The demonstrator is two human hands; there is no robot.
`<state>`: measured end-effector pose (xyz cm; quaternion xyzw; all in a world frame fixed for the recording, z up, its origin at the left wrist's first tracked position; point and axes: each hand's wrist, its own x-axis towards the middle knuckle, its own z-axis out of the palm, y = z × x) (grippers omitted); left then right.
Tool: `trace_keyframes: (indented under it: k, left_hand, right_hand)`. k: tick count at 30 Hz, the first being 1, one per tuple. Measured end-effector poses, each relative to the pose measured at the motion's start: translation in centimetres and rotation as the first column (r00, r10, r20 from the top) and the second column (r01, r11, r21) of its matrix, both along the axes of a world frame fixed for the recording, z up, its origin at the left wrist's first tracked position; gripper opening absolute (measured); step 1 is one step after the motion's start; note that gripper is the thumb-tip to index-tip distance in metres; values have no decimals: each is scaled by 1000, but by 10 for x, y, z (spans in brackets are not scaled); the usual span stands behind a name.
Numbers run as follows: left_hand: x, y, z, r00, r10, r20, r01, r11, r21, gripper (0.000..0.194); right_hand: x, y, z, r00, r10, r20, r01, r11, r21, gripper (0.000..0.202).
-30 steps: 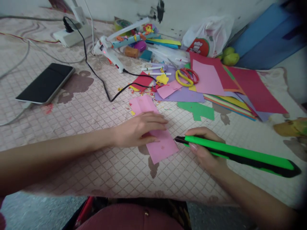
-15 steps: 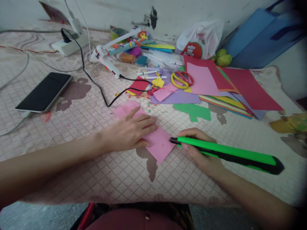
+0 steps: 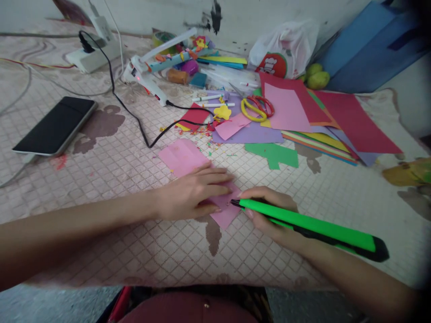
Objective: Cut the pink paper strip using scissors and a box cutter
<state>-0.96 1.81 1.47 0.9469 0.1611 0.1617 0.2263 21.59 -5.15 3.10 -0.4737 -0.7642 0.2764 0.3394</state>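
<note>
A pink paper strip (image 3: 182, 157) lies slantwise on the patterned cloth. Across its middle rests my left hand (image 3: 193, 193), flat with its fingers stretched out. My right hand (image 3: 269, 213) is closed around a green and black cutter (image 3: 310, 220). The cutter's dark tip points left, over the lower right part of the pink paper beside a small mark. Whether the tip touches the paper I cannot tell. The fingertips of my left hand are close to the tip.
Beyond the hands lie a green paper piece (image 3: 276, 154), scissors (image 3: 254, 110), stacked coloured papers (image 3: 360, 121) and a glue gun (image 3: 148, 83) with its black cord (image 3: 134, 119). At the left are a phone (image 3: 55, 125) and a power strip (image 3: 94, 54).
My left hand has slid right and slightly down along the pink paper, uncovering more of its upper left part. The cutter's tip has moved left and slightly down, onto the paper area.
</note>
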Motion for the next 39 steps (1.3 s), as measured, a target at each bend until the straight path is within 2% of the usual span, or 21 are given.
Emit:
trace_keyframes:
  k: [13, 39]
  left_hand:
    - [0, -1, -3, 999, 26, 29, -25, 999, -36, 41]
    - [0, -2, -2, 999, 35, 26, -34, 998, -49, 41]
  right_hand:
    - [-2, 2, -2, 1000, -1, 30, -1, 999, 50, 23]
    - [1, 1, -6, 999, -1, 40, 1, 1000, 18, 23]
